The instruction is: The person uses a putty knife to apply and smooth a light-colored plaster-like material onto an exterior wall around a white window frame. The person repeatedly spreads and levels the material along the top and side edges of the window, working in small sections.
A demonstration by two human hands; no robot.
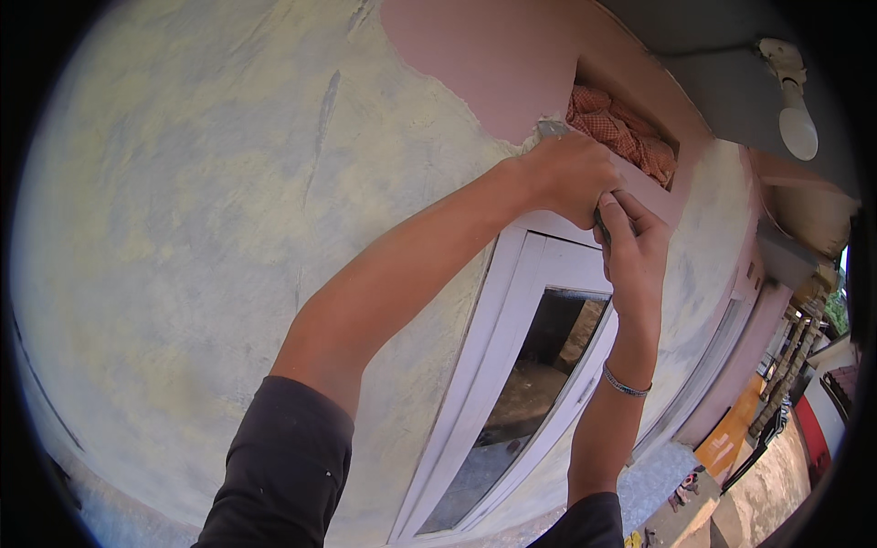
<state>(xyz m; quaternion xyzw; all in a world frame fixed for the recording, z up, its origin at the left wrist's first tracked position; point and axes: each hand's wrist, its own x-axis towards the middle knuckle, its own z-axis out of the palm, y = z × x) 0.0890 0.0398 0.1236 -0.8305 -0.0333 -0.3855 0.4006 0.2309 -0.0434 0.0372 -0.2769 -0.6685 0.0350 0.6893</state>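
Both arms are raised against a wall (201, 201) with a patchy pale yellow and grey surface. My left hand (571, 178) is closed around a scraper, whose grey metal blade (552, 129) shows above the knuckles. That blade touches the wall at the ragged edge of a pink paint layer (493, 55), with crumbly bits around it. Just below, my right hand (637, 239) is closed on the dark handle end (600, 222), thumb along it. Most of the handle is hidden by the fingers.
Right beside my hands, a checked reddish cloth (617, 132) is stuffed into a wall opening. Below stands a white-framed window (484, 365). A light bulb (797, 128) hangs from the ceiling at upper right. Farther right, an orange board (731, 429) leans outdoors.
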